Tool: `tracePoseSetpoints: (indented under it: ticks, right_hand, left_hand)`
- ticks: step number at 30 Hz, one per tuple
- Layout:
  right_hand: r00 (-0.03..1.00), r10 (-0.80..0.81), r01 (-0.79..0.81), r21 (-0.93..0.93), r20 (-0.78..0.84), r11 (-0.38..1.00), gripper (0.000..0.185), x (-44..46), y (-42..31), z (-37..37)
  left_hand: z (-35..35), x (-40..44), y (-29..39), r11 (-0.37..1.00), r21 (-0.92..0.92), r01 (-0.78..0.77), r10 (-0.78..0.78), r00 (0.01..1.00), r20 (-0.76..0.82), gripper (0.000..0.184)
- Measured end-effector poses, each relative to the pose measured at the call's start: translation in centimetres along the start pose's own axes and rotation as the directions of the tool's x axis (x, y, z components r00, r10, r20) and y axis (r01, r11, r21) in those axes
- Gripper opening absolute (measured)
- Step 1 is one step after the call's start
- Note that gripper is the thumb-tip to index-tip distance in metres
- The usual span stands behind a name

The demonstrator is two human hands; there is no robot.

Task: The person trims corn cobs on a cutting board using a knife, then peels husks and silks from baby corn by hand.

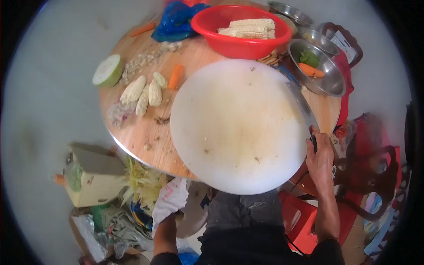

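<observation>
At the right edge of the round white board [238, 128], my right hand [320, 154] is closed around the black handle of a knife [303, 105]. Its blade points up and away, along the board's rim. My left hand is below the table's front edge, covered by a white cloth or bag [170, 196] with red print, so its fingers are hidden. A few brownish scraps lie on the board. Left of it are several pale corn cobs [154, 92] and a carrot piece [176, 77].
Behind the board stands a red basin [241, 46] of corn cobs, beside a blue bag [176, 21]. Metal bowls [333, 75] sit at the back right, one holding a carrot and a green pepper. A cut gourd [108, 70] lies far left. A bin [95, 172] stands below left.
</observation>
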State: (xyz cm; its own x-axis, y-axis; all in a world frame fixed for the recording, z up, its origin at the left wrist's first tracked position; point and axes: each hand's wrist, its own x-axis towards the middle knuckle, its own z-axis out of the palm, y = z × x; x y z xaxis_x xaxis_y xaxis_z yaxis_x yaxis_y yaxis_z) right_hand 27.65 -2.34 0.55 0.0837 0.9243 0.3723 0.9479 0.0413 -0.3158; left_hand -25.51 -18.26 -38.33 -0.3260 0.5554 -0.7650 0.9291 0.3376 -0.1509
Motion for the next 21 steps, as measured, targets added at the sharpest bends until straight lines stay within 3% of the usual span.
tracePoseSetpoints:
  ticks: [5,21]
  right_hand:
    - [0.996,0.076,-0.074,-0.039,0.053,0.996,0.038,1.2,-0.4,0.6]
    - [0.998,0.053,-0.053,-0.026,0.030,0.998,0.035,3.6,1.3,1.9]
  left_hand:
    - [0.9,0.3,-0.3,0.999,-0.023,0.033,-0.032,0.997,0.064,0.029]
    - [1.1,1.4,-0.3,0.995,-0.086,0.046,-0.036,0.993,0.109,0.035]
